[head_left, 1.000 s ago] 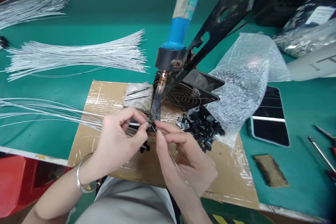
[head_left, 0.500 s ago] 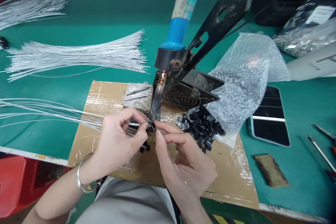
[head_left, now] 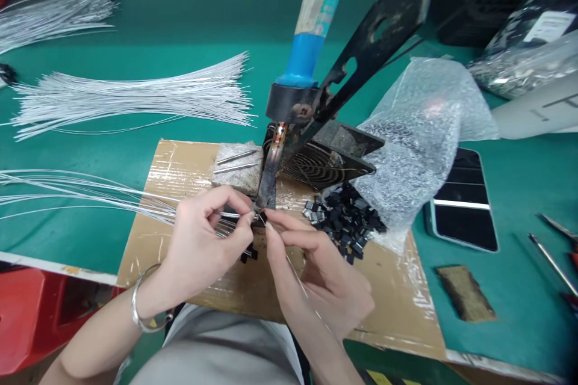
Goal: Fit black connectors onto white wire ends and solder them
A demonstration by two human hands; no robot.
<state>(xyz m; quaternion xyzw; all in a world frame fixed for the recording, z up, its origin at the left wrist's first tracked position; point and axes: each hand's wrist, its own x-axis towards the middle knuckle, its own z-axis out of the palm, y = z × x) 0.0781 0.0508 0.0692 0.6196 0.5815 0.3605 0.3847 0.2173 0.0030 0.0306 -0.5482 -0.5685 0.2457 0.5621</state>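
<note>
Your left hand (head_left: 203,240) pinches a thin silver wire (head_left: 135,197) against the small black part (head_left: 260,218) clamped in your right hand's (head_left: 316,271) grip, beneath the blue-handled soldering iron (head_left: 293,96), above the taped cardboard (head_left: 180,162).

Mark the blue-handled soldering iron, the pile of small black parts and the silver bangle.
blue-handled soldering iron (head_left: 310,42), head view, blue grip.
pile of small black parts (head_left: 344,216), head view, pile's middle.
silver bangle (head_left: 136,307), head view, band at left wrist.

Chips (head_left: 345,224) are lying on the board (head_left: 180,174), right of the iron (head_left: 271,177); wires (head_left: 130,96) are lying behind it.
</note>
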